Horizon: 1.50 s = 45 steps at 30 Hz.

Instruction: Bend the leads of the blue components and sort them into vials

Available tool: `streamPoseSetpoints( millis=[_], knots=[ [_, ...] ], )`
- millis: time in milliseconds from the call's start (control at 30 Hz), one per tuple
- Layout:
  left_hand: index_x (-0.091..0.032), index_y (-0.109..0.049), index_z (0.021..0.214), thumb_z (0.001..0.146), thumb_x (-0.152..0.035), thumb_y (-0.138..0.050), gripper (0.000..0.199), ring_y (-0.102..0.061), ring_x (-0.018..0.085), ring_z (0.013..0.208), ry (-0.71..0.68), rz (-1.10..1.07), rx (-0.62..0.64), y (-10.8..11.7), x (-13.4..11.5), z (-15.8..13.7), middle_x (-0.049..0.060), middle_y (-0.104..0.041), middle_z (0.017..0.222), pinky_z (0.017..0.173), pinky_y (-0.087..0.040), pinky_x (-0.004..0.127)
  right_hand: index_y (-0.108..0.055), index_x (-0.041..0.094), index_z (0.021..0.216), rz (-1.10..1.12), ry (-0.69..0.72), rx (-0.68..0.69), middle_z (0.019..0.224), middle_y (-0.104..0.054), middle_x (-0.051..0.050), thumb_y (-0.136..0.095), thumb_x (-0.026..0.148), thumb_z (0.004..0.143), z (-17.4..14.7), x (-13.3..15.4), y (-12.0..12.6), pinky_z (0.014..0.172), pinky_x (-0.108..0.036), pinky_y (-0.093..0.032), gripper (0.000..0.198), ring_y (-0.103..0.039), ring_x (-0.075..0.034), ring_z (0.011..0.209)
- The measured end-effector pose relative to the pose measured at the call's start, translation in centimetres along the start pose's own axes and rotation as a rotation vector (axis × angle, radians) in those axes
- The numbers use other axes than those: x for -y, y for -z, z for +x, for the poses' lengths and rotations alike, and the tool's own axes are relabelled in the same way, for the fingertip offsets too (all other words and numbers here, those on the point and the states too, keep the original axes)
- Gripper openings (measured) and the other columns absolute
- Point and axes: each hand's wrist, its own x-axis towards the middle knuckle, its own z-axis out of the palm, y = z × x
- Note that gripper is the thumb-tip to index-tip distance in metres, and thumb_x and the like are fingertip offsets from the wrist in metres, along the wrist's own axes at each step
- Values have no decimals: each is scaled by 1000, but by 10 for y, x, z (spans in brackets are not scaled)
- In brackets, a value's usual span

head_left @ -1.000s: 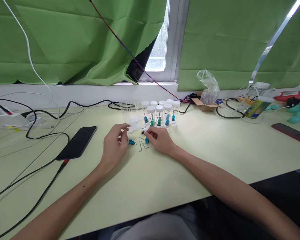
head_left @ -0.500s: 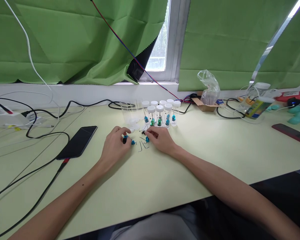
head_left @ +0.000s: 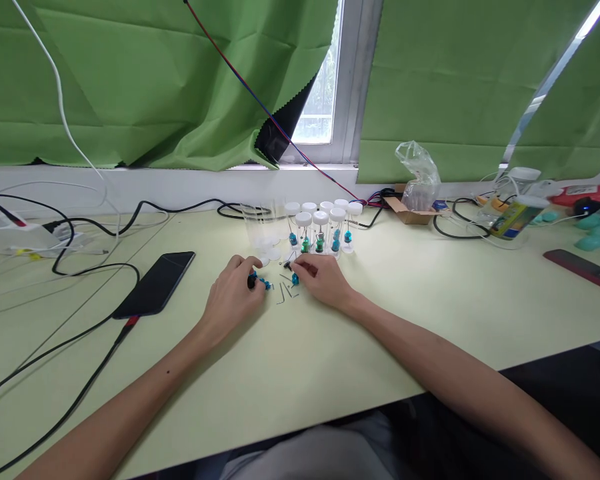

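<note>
My left hand rests on the table with its fingers curled round a small blue and black part. Between its thumb and fingers more blue shows, partly hidden. My right hand pinches a small black piece with thin wire ends at its fingertips. Just under those fingers is a small blue part. Several L-shaped hex keys lie on the table between the hands. Right behind stand several clear tubes with white caps, holding blue or green parts with wires.
Clear uncapped tubes stand behind my left hand. A phone with a black cable lies to the left. A small cardboard box with a plastic bag and a tilted labelled container are at the back right. Cables run along the wall.
My left hand has shifted slightly to the right, and the blue part by its thumb is more covered. My right hand stays nearly still.
</note>
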Motion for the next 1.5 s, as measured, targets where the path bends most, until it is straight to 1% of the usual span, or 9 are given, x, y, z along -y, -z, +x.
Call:
streamPoseSetpoints(
  millis=[167,400,533,667,900,1167,1233,1333,1500],
  knots=[
    [-21,-57,114,82,-30,-56,33,-52,12,60,-158,-179,-46,-4,-4,-2,2,-62,92,66,-45,29,-64,17,75,-8,8,5,65,-59,1,-55,25,92,-1,1,-1,60,-23,-37,22,-48,-10,59],
    [-25,-47,131,87,-36,-56,47,-51,8,51,-202,-369,39,-4,-16,-12,3,-66,102,56,-45,25,-64,17,77,-45,58,100,65,-59,1,-52,25,94,-2,5,-1,61,-23,-36,22,-48,-11,60],
    [-23,-58,120,93,-40,-51,32,-52,8,59,-217,-393,-20,-3,-16,-12,3,-64,103,58,-46,24,-62,18,77,-70,138,190,67,-58,1,-50,23,95,-3,5,-2,61,-24,-34,23,-48,-12,62],
    [-20,-65,97,94,-37,-52,22,-49,9,62,-249,-383,-96,-3,-16,-12,2,-58,85,57,-43,23,-61,18,75,-83,194,230,67,-57,1,-48,21,97,-4,7,-2,62,-24,-33,26,-48,-12,63],
    [-19,-66,84,93,-32,-54,20,-46,10,60,-266,-405,-136,-2,-19,-13,2,-54,77,52,-39,23,-66,18,86,-55,138,276,72,-63,1,-55,21,91,-6,11,2,62,-23,-38,12,-50,-11,61],
    [-19,-64,83,93,-34,-53,21,-46,9,58,-225,-427,-135,-2,-18,-13,3,-58,84,52,-40,23,-60,18,118,-97,80,65,97,-68,-5,-49,19,92,-3,4,2,64,-26,-44,28,-48,-9,55],
    [-19,-64,82,92,-34,-53,20,-46,9,57,-219,-417,-144,-1,-19,-13,2,-58,83,52,-40,23,-58,18,123,-141,62,54,109,-68,-7,-48,18,93,-2,2,1,68,-27,-46,32,-53,-11,61],
    [-19,-62,81,92,-32,-53,19,-44,8,55,-220,-395,-160,0,-20,-13,0,-59,80,53,-40,24,-56,19,129,-213,67,114,126,-64,-11,-49,16,93,-2,0,1,84,-32,-48,37,-64,-18,89],
    [-19,-61,80,92,-31,-53,19,-43,8,55,-230,-380,-171,1,-21,-14,0,-60,80,55,-39,24,-47,17,139,-289,100,260,140,-57,-12,-44,15,95,-3,0,3,98,-40,-46,44,-56,-25,124]
  ],
)
